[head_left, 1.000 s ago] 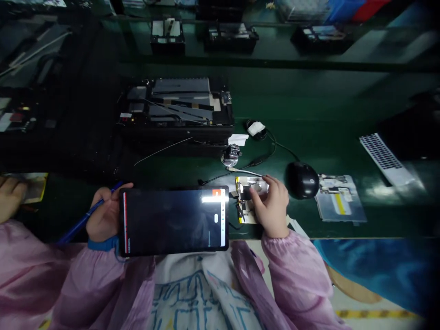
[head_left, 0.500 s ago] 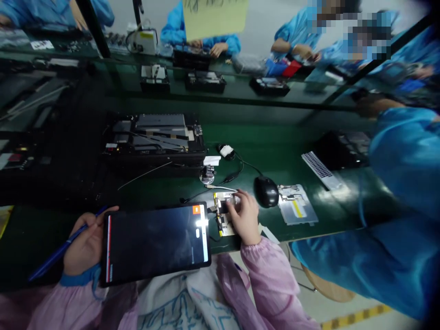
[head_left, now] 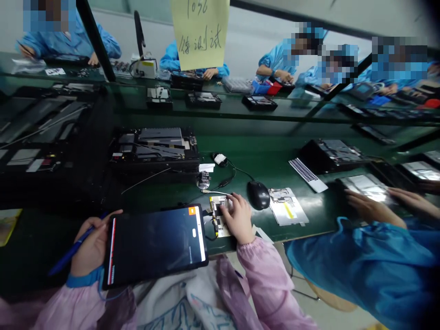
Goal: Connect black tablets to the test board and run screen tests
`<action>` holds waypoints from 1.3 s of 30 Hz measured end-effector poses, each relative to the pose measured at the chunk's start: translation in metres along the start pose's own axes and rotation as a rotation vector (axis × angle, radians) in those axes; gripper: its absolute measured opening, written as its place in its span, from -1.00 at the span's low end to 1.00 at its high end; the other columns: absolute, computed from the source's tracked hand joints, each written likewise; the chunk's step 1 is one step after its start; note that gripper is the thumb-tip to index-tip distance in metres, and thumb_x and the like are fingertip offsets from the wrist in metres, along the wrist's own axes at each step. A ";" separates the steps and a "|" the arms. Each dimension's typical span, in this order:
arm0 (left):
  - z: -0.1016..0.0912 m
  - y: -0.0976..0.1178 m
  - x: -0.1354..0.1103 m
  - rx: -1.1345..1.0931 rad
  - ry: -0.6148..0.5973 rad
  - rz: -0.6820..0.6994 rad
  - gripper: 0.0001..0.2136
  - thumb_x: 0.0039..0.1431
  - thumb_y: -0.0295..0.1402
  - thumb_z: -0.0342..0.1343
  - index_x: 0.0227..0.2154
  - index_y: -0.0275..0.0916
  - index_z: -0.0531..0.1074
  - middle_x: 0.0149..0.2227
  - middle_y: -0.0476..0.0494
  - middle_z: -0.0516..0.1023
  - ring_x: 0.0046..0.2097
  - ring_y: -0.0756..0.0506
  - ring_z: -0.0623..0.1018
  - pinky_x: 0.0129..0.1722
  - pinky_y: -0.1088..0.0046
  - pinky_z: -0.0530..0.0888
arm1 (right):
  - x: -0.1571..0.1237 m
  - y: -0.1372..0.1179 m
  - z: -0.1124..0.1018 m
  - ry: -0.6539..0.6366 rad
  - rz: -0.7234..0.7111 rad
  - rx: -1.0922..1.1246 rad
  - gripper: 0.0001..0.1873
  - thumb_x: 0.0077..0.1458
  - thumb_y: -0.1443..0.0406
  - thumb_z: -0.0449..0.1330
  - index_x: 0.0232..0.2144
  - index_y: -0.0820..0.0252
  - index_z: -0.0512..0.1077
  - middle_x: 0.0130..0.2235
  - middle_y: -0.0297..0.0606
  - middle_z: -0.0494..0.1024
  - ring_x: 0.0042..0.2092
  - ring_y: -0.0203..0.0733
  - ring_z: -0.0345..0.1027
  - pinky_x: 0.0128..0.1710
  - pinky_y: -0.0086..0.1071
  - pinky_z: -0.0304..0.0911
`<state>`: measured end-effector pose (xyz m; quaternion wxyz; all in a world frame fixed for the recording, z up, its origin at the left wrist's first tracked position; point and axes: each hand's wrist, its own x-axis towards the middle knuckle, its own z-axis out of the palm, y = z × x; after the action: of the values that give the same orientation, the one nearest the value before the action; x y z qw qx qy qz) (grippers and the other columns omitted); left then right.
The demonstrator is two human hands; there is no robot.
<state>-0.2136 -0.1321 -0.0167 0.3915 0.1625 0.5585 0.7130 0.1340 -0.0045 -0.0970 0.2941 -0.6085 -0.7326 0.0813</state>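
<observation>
1. Looking down, you face a dark green surface [head_left: 268,167] on a factory line. A second bench runs behind it, with people in blue coats seated there and a yellow handwritten sheet [head_left: 200,32] hanging above.
2. A co-worker in a blue sleeve sits at your right, hands [head_left: 369,208] on a flat panel.
3. On the surface sit an opened black device [head_left: 154,149] straight ahead, a black mouse [head_left: 258,195], a silver plate [head_left: 288,212] just right of the mouse, and a white keyboard strip [head_left: 307,168] farther right.
4. Your left hand [head_left: 91,245] grasps the tablet [head_left: 154,245] at its left short edge. A blue pen [head_left: 70,254] is pinched in the same fingers, tail pointing lower left.
5. The tablet is at the near edge of the surface, over your lap. Its long axis runs left-right, right end a bit farther from you, screen up.
6. Tablet look: black slab, screen mostly dark, red strip along the left edge, white bar with an orange square at the right edge.
7. Your right hand [head_left: 237,220] lies with fingers bent on a small circuit board [head_left: 215,215] just beside the tablet's right edge. Can't tell whether it grips or only presses.
</observation>
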 end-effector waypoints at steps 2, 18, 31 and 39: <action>-0.001 -0.001 0.000 -0.006 -0.004 0.002 -0.72 -0.26 -0.43 0.33 -0.59 -0.23 0.27 -0.30 -0.18 0.67 -0.26 -0.09 0.64 -0.23 0.51 0.56 | 0.000 0.000 0.000 0.007 -0.005 0.007 -0.55 0.19 0.06 0.02 -0.01 0.18 0.39 0.09 -0.03 0.41 0.16 0.10 0.19 0.13 0.03 0.11; -0.005 -0.003 0.002 0.003 -0.031 -0.001 -0.75 -0.24 -0.38 0.31 -0.58 -0.20 0.28 -0.29 -0.10 0.67 -0.23 -0.14 0.61 -0.22 0.41 0.54 | 0.000 0.000 0.000 0.019 -0.001 0.019 -0.52 0.17 0.06 0.04 0.00 0.26 0.39 0.08 0.06 0.38 0.13 0.10 0.21 0.09 0.04 0.17; -0.006 -0.004 0.002 -0.029 -0.031 -0.001 -0.81 -0.17 -0.44 0.21 -0.56 -0.24 0.26 -0.27 -0.23 0.66 -0.25 -0.15 0.62 -0.20 0.37 0.50 | -0.002 0.005 0.001 0.020 0.027 0.030 -0.45 0.14 0.03 0.05 0.03 0.30 0.38 0.09 0.10 0.36 0.13 0.13 0.21 0.10 0.05 0.15; -0.006 -0.007 0.004 -0.038 -0.046 0.011 -0.80 -0.17 -0.44 0.21 -0.55 -0.24 0.24 -0.27 -0.23 0.66 -0.24 -0.17 0.61 -0.20 0.34 0.50 | -0.001 0.007 0.002 0.025 0.041 0.052 -0.49 0.14 0.04 0.06 0.02 0.23 0.37 0.09 0.07 0.35 0.14 0.14 0.20 0.09 0.09 0.15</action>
<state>-0.2180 -0.1324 -0.0261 0.4036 0.1744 0.5347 0.7217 0.1391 -0.0036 -0.1019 0.3174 -0.6164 -0.7139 0.0986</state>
